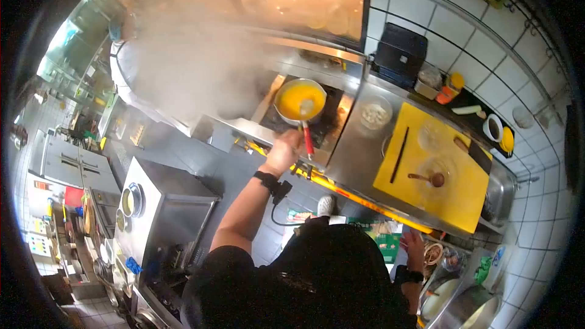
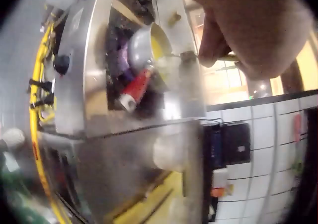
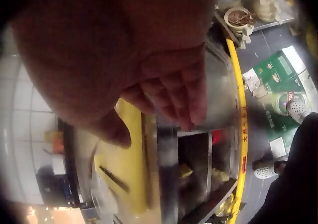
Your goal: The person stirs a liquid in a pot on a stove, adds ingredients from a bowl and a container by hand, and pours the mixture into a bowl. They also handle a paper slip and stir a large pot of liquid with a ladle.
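My left hand [image 1: 285,151] grips the thin handle of a metal spoon or ladle [image 1: 306,107], whose bowl sits in a pot [image 1: 298,99] of yellow-orange liquid. The pot stands on the stove burner, its red handle [image 1: 308,139] pointing toward me beside the hand. In the left wrist view, the curled fingers [image 2: 212,52] hold the utensil above the pot, and blue-violet flame [image 2: 121,57] shows beneath it. My right hand [image 1: 414,248] hangs low beside the counter's front edge with nothing in it. Its fingers [image 3: 176,97] are extended and relaxed in the right wrist view.
Right of the stove, a glass bowl of pale pieces [image 1: 375,114] stands on the steel counter. A yellow cutting board [image 1: 396,173] bears a dark stick, glass bowls and a brown ladle [image 1: 436,179]. Thick steam hides much of the left, where another person in white [image 1: 125,73] stands.
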A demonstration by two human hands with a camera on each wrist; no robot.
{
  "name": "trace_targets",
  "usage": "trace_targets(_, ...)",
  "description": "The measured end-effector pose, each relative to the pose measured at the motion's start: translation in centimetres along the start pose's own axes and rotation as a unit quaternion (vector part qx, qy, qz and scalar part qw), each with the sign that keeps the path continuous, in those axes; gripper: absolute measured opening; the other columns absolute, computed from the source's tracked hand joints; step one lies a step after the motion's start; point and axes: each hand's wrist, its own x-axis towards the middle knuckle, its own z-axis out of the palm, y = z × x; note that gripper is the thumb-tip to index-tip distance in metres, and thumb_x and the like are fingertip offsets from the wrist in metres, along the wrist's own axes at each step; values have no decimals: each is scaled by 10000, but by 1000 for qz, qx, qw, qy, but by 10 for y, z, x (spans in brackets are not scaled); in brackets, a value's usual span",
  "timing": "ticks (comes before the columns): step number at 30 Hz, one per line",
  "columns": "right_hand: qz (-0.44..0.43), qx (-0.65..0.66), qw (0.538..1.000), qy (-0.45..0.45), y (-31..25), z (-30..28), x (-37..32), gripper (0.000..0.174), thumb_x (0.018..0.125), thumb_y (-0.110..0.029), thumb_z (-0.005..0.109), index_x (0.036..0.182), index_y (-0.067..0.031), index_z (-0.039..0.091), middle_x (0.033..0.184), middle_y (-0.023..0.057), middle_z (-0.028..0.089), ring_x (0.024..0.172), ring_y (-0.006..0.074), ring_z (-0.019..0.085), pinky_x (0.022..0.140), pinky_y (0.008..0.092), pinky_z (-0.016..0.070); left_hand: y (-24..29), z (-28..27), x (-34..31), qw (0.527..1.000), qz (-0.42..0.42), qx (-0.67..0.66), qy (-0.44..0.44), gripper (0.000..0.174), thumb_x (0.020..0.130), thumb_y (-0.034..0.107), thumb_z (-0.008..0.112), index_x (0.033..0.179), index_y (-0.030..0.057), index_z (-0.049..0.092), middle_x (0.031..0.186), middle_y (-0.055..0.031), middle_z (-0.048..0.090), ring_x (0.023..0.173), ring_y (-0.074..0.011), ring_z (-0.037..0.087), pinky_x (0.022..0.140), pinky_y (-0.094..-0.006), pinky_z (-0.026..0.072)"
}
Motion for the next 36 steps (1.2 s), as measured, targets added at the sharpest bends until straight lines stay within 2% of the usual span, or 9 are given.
trace_targets(8, -8, 33, 999, 12, -56, 44, 3, 501, 991, -271, 609, 1404, -17, 481, 1233, 109, 627, 1001, 200, 651, 846, 313, 544, -7, -12, 34, 963, 81, 112, -233, 76, 806, 64, 608, 861, 32, 567, 800, -165, 577, 739, -333, 629, 656, -445, 538)
trace_targets(11, -11, 26, 999, 34, -76, 43, 6, 457, 1002, -258, 593, 1380, -17, 506, 1251, 112, 617, 1049, 207, 640, 853, 319, 541, -40, 4, 39, 973, 137, 63, -176, 46, 832, 75, 579, 854, 39, 595, 842, -161, 613, 788, -356, 649, 689, -445, 543)
trace_targets(14, -86, 16, 995, 36, -114, 52, -1, 440, 1012, -277, 576, 1364, -17, 523, 1223, 95, 630, 1054, 214, 641, 857, 330, 529, -37, -2, 47, 976, 38, 82, -200, 63, 838, 82, 578, 876, 34, 595, 854, -177, 609, 769, -367, 650, 684, -458, 549)
trace_targets(17, -130, -11, 990, 47, -148, 50, 3, 432, 1016, -275, 569, 1358, -14, 530, 1193, 89, 642, 1042, 202, 644, 832, 312, 520, -2, -7, 45, 957, 19, 124, -260, 70, 816, 103, 605, 827, 35, 598, 821, -185, 612, 721, -377, 645, 665, -473, 549)
trace_targets(21, -150, -49, 987, 12, -185, 34, 37, 451, 1011, -263, 571, 1358, 21, 522, 1228, 99, 633, 1058, 201, 652, 871, 313, 536, -3, -11, 59, 990, 37, 18, -136, 63, 835, 77, 595, 833, 15, 585, 824, -202, 604, 729, -414, 627, 647, -491, 522)
trace_targets(27, -254, -39, 966, -4, -240, 30, 87, 336, 980, -196, 629, 1259, -12, 593, 1111, 53, 664, 929, 132, 656, 752, 256, 495, 33, -10, 62, 986, 10, 39, -161, 11, 817, 19, 600, 823, 13, 606, 822, -197, 614, 790, -412, 624, 686, -494, 511)
trace_targets(31, -306, -209, 928, 30, -282, 24, 132, 428, 940, -217, 675, 1300, -11, 574, 1227, 148, 653, 974, 199, 666, 786, 336, 548, 4, 14, 54, 995, -6, 47, -90, 28, 842, 16, 587, 864, 6, 601, 820, -203, 603, 787, -411, 617, 684, -488, 502)
trace_targets(33, -319, -252, 912, 50, -311, 24, 150, 448, 920, -230, 693, 1297, -18, 579, 1242, 161, 647, 953, 213, 672, 787, 339, 547, 17, 19, 49, 973, -59, 137, -175, 30, 844, 25, 590, 871, 11, 590, 800, -201, 583, 770, -409, 616, 674, -486, 506)
trace_targets(36, -364, -339, 856, 141, -357, 26, 174, 485, 887, -283, 712, 1283, -29, 592, 1262, 185, 628, 966, 294, 665, 849, 383, 530, 48, 11, 56, 981, -71, 111, -144, 26, 846, 40, 591, 866, 25, 591, 790, -191, 576, 757, -403, 612, 664, -486, 505)
